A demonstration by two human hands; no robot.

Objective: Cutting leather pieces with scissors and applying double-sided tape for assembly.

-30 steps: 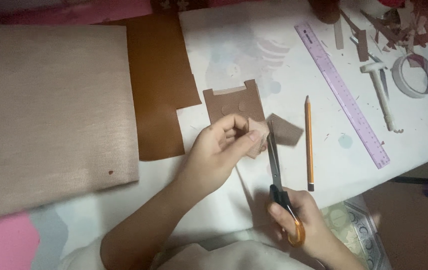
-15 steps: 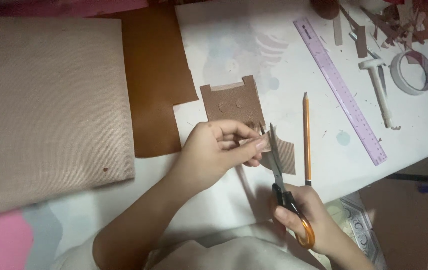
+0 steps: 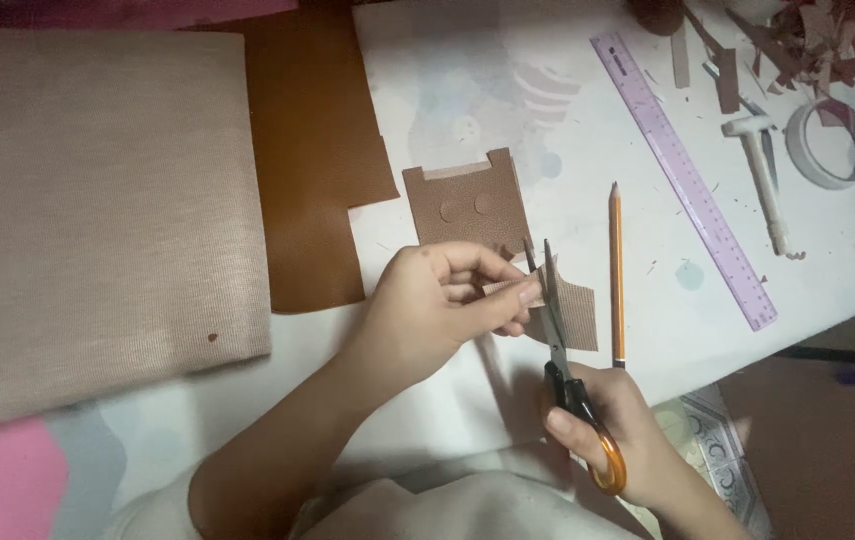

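Left hand point(image 3: 438, 305): pinches small ribbed tan fabric piece point(image 3: 573, 310), holding it taut for the blades
Right hand point(image 3: 613, 440): closed around orange-handled scissors point(image 3: 558, 330); blades parted over the fabric's edge

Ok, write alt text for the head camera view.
Seen from above, a left hand pinches a small brown fabric piece while the right hand cuts it with orange-handled scissors, blades open. On the white table lie a pencil, a purple ruler, a tape roll and brown sheets.

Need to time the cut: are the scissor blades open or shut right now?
Open. The scissors show two separate blade tips spread above the brown piece, held by the left hand.
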